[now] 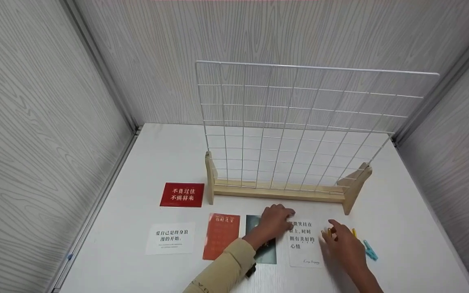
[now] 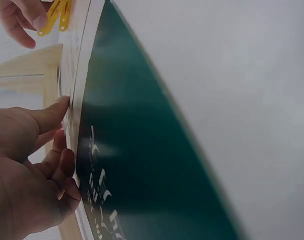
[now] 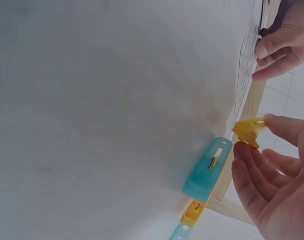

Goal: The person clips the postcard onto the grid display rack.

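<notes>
My left hand reaches across the green card; its fingertips rest at the upper left corner of a white card with black writing. In the left wrist view its thumb and bent fingers stay apart, low over the table. To the right of the white card, my right hand pinches a yellow clothespin between thumb and fingertips. Close by that hand lie a teal clothespin and another yellow clothespin, with part of a second teal one at the lower frame edge.
A white wire grid stands in a wooden base behind the cards. On the left lie a dark red card, an orange-red card and a white card with small text. Grained panels enclose the table.
</notes>
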Tool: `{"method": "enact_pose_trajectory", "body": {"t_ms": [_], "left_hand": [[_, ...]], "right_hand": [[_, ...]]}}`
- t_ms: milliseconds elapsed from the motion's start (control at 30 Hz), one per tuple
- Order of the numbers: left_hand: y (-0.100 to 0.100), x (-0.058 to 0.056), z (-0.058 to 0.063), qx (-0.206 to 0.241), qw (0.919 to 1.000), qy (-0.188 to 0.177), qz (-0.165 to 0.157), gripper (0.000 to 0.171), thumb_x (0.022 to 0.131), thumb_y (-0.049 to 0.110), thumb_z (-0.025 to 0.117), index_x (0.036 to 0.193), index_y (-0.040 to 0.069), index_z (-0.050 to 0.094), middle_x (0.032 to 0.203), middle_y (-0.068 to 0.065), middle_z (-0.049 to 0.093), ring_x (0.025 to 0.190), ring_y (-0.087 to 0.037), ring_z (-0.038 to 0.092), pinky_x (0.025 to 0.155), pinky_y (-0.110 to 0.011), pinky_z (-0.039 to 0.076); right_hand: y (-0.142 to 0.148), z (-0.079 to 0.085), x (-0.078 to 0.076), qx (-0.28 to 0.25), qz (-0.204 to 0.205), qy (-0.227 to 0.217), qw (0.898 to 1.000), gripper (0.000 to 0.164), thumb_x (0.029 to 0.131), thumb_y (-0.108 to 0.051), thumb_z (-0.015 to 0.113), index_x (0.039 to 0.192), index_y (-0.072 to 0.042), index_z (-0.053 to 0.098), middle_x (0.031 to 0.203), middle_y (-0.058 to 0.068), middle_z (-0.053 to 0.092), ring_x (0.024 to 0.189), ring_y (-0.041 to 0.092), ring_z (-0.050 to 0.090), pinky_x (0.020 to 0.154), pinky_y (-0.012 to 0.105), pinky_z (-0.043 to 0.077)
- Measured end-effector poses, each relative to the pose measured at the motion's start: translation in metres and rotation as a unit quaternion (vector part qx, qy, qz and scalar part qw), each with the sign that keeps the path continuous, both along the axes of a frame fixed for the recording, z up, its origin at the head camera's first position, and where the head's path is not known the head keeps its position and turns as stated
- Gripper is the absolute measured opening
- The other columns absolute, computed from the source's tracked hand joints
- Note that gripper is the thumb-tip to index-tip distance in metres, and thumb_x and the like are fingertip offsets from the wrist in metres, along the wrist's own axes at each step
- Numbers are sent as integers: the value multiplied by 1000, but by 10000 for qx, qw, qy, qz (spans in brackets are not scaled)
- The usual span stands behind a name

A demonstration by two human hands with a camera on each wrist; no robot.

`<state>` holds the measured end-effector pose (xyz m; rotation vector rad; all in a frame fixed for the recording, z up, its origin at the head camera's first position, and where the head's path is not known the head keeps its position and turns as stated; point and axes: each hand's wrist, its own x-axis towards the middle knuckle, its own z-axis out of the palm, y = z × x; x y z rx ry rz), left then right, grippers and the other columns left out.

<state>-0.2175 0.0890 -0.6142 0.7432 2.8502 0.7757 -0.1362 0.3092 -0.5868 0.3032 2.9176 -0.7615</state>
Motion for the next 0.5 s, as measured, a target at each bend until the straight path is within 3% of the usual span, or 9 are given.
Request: {"method": "enact_pose_trajectory", "body": {"t_ms": [300,500], "left_hand": [[-1,-2,6,19,9995,-308,-30,26,90,28,77,115,22,75,103,4,66,97,-14,59,88,-34,45],[-2,-2,8,301,9981,-514,143,24,91,30,75,114,26,74,102,7,65,94,-10,59,88,-35,45]], "right_hand": [[0,2,-1,-247,118,122,9996,54,98,-25,66,147,-9,48,120,14,62,93,22,60,82,40,55],[0,2,2,-701,265,350,9966,39,103,-22,55,141,-12,54,131,14,60,103,25,62,89,44,56]]}}
